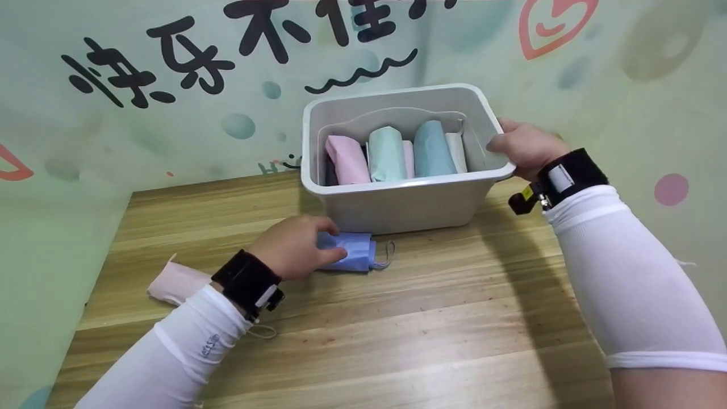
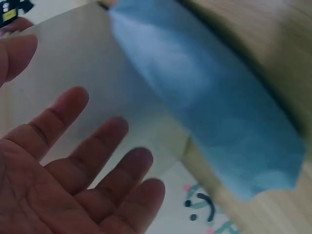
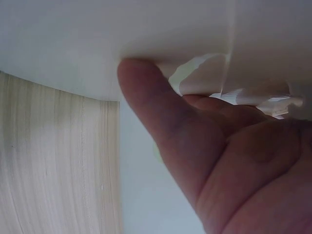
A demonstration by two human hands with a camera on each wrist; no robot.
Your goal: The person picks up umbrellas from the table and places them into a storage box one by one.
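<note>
On the wooden table, a blue folded umbrella (image 1: 359, 253) with a wrist loop lies in front of a light grey plastic bin (image 1: 397, 207). Just over its left end is my left hand (image 1: 292, 247), thumb and fingers spread. The left wrist view shows these fingers (image 2: 105, 136) apart from the blue umbrella (image 2: 209, 102). My right hand (image 1: 531, 146) grips the bin's right end. Seen from the right wrist, the thumb (image 3: 146, 87) presses the bin wall (image 3: 63, 44) and the other fingers are partly hidden at an opening. Several rolled bundles, pink (image 1: 347, 162), mint (image 1: 389, 156) and blue (image 1: 433, 150), stand in the bin.
A pale pink folded umbrella (image 1: 176, 283) lies at the left of the table (image 1: 431, 329), partly behind my left forearm. The bin stands close to a printed wall backdrop (image 1: 238, 153) along the table's back edge.
</note>
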